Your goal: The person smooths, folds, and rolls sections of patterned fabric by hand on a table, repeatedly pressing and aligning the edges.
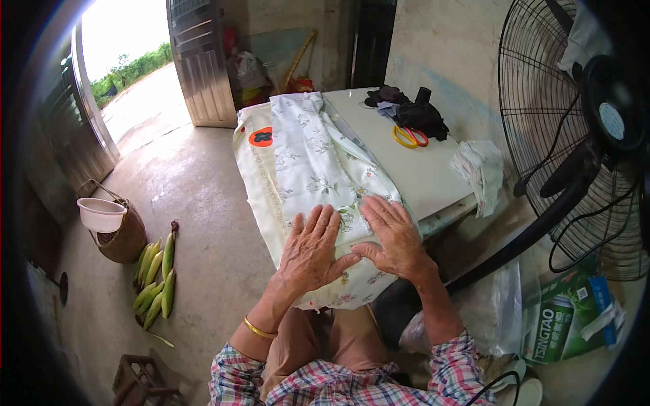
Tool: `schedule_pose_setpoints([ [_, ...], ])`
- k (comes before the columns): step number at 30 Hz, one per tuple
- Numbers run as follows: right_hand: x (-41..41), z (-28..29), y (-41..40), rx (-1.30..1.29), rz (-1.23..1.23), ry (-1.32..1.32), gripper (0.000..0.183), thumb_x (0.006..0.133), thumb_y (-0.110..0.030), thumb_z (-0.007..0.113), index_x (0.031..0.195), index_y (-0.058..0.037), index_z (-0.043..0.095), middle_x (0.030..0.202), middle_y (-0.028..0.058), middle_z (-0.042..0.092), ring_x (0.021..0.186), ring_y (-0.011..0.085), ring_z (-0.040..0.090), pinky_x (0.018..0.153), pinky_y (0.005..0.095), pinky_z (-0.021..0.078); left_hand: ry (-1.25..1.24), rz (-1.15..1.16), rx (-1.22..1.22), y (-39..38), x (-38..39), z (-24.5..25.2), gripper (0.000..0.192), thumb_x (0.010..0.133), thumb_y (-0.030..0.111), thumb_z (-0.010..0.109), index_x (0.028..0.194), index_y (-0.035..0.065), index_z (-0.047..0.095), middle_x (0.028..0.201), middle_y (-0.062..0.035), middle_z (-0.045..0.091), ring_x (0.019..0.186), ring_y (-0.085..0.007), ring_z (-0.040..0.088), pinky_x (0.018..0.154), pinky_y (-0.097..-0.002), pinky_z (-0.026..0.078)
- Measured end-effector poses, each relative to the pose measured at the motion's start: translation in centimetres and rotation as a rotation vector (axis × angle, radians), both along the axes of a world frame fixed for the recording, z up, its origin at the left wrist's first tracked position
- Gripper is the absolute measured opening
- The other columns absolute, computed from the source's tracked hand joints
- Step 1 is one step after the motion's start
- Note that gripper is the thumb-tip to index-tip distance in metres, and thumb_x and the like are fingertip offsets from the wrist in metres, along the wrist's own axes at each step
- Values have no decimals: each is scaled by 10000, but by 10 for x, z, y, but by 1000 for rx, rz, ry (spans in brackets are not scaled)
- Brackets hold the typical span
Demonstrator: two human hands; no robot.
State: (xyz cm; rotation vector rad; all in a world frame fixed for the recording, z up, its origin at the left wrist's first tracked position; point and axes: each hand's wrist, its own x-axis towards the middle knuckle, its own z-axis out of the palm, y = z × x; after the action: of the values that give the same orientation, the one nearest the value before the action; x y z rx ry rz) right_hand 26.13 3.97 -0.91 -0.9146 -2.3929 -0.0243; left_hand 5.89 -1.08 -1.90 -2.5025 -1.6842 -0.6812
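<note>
White floral fabric lies in long layers over the near part of a pale tabletop, its front end hanging over the edge above my knees. My left hand rests palm down on it, fingers stretched forward. To its right, my right hand presses flat on the same fabric, the two thumbs pointing toward each other. Neither hand grasps anything. Along the left side, a cream layer with a frayed edge shows from beneath, bearing an orange round patch with a dark cross shape.
On the white tabletop lie scissors with yellow and red handles, black cloth and stacked white cloths. A large fan stands close at right. Corn ears, a basket and a wooden stool occupy the floor at left.
</note>
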Motion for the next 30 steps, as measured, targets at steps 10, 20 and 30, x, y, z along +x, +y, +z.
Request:
schedule_pose_setpoints([
  [10,3,3,26,-106,310,7,339,850,-135,635,1174,-39,613,1247,126,603,1175,282,555,1020,411,409,-205,-10,0,-6,-13,3,602,869,350,649,1250,-82,476,1403,-274,404,1346,-428,339,1107,-477,296],
  [20,-14,-2,44,-112,282,243,373,698,52,603,1056,-31,667,1041,144,680,1049,300,617,933,402,479,-413,-18,157,-5,-48,6,394,659,-47,620,1050,6,612,1053,-151,656,1054,-354,580,930,-419,485],
  [30,-3,2,43,-186,314,132,330,756,-95,727,1081,-54,680,1206,67,647,1204,270,533,1042,418,390,-360,77,264,4,-58,-11,453,594,-37,665,1035,58,694,1001,-112,706,987,-321,617,910,-401,491],
])
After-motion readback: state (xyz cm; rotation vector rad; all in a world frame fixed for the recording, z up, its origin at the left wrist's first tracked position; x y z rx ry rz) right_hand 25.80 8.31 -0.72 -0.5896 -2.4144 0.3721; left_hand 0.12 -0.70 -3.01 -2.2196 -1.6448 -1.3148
